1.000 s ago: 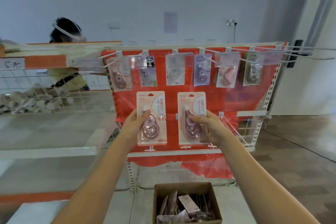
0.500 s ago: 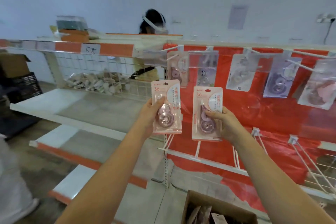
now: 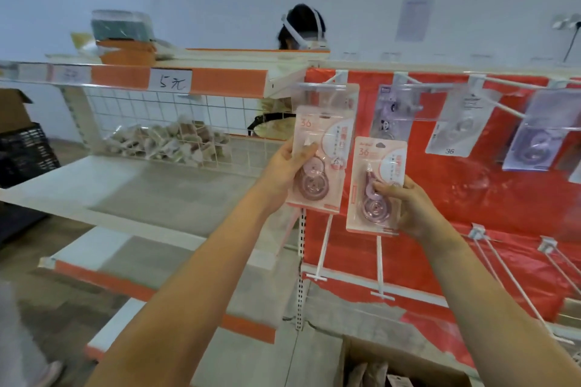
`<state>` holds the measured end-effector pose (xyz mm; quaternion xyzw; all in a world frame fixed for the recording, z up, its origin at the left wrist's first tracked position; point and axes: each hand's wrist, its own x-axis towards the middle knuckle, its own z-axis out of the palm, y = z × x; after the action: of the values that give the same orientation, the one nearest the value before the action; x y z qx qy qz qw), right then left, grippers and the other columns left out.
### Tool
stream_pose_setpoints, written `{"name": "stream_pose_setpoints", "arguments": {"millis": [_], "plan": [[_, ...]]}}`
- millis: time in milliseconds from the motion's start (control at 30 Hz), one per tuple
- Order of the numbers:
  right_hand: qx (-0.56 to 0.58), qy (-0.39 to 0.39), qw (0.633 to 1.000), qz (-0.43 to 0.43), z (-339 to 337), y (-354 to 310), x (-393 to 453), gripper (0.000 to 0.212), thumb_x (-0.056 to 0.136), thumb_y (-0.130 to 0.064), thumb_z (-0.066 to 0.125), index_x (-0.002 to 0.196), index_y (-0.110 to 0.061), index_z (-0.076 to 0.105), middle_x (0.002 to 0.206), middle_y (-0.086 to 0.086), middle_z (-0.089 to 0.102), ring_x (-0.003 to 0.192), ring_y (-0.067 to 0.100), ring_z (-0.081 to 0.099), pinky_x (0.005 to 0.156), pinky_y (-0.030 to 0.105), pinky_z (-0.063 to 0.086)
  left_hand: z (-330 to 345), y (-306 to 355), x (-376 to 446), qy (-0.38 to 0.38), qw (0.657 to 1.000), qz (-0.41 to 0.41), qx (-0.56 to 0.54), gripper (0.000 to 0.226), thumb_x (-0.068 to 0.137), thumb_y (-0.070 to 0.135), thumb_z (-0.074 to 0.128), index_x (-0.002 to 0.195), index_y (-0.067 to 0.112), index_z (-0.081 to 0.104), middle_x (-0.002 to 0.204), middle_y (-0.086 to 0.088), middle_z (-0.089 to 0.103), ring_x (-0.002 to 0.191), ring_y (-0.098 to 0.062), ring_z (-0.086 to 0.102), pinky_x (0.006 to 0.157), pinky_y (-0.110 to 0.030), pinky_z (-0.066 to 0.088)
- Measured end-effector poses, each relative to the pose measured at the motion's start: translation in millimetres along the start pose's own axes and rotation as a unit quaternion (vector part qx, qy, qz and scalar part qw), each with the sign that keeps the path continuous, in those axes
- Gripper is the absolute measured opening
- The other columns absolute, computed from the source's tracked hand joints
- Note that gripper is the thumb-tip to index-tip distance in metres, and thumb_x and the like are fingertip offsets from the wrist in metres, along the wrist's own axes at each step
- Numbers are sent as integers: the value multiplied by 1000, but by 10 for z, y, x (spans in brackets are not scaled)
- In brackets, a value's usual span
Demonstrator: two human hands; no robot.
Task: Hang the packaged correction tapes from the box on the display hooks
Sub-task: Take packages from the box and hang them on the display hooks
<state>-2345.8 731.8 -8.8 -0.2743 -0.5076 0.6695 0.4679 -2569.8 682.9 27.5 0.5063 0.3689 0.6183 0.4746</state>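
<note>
A red board (image 3: 440, 198) with white hooks (image 3: 503, 105) stands in front of a pale wall. Beside it are white shelves (image 3: 125, 185) with orange edges. A wire basket (image 3: 176, 148) on one shelf is full of small packs. A sign (image 3: 171, 82) on the shelf edge reads "5元". Another person (image 3: 301, 28) stands behind the shelves.

The left hand (image 3: 284, 171) holds a pink correction tape pack (image 3: 320, 163) up high, at the far left hook (image 3: 317, 85). The thumb is on the front and the fingers are behind, so it pinches the pack. Whether the pack is on the hook, I cannot tell.

The right hand (image 3: 408, 207) pinches a second pink pack (image 3: 375, 185) by its lower part, just beside the first and a bit lower.

More packs hang (image 3: 459, 122) on the top hooks. The brown box (image 3: 405, 367) sits low down, with packs inside it.
</note>
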Motion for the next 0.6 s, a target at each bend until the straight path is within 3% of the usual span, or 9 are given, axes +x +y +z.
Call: {"name": "stream_pose_setpoints", "arguments": {"millis": [133, 333, 600], "plan": [[8, 25, 999, -19, 64, 13, -18, 42, 70, -1, 65, 111, -9, 62, 101, 9, 72, 91, 25, 70, 73, 34, 58, -11, 15, 73, -28, 999, 11, -13, 17, 94, 13, 54, 109, 17, 59, 95, -2, 73, 87, -19, 70, 81, -37, 57], [6, 53, 998, -23, 65, 62, -60, 45, 70, -1, 66, 114, -10, 61, 107, 11, 70, 96, 28, 68, 81, 39, 57, -35, -23, 94, -56, 997, 30, -35, 15, 92, 13, 54, 106, 17, 58, 91, 1, 74, 86, -17, 70, 78, -33, 58], [-16, 71, 997, -22, 83, 135, -196, 44, 74, 2, 63, 117, -9, 60, 106, 10, 70, 94, 26, 69, 78, 36, 57, -47, 79, 130, -43, 995, 56, -74, 36, 76, 27, 63, 109, 15, 57, 92, 1, 73, 87, -18, 69, 82, -35, 56]]}}
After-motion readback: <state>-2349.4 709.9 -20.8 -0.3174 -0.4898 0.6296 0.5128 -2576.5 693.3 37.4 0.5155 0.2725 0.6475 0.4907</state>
